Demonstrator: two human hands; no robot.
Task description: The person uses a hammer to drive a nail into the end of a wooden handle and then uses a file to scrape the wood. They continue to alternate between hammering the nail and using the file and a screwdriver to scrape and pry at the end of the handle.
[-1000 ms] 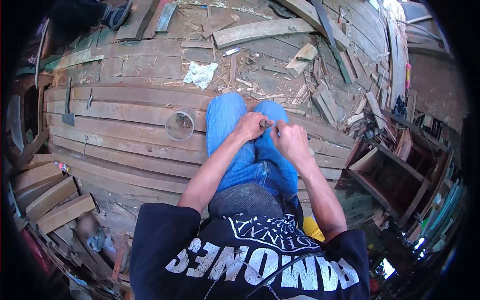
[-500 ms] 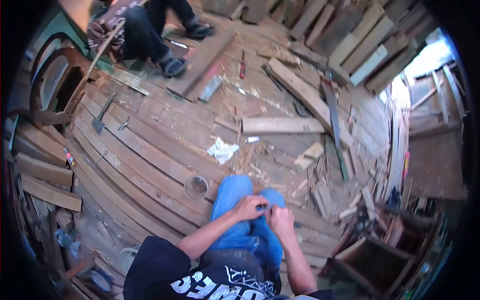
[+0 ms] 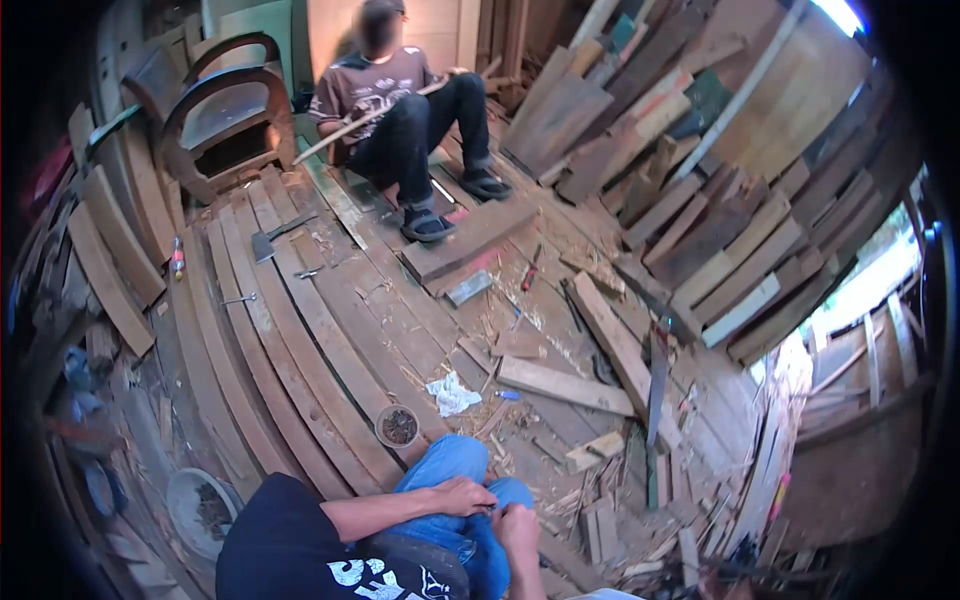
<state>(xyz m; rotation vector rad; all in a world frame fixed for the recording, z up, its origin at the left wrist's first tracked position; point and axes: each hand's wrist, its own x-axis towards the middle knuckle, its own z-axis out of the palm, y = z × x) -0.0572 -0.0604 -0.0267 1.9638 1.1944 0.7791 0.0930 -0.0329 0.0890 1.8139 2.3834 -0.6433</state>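
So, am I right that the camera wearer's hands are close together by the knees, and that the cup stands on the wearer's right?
Not quite: the head view shows the cup on the wearer's left. The left hand and right hand are indeed close together by the knees.

A cup (image 3: 382,437) stands on planks (image 3: 345,388) beside the person's left knee (image 3: 458,457), left of a cloth (image 3: 452,395).

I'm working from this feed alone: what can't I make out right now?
Anything between left hand and right hand: head view, too small, hidden by the hands.
Contents of the tub: head view, too small to identify.
Right forearm: head view, cut off by the bottom edge.
Shirt lettering: head view, cut off likewise.
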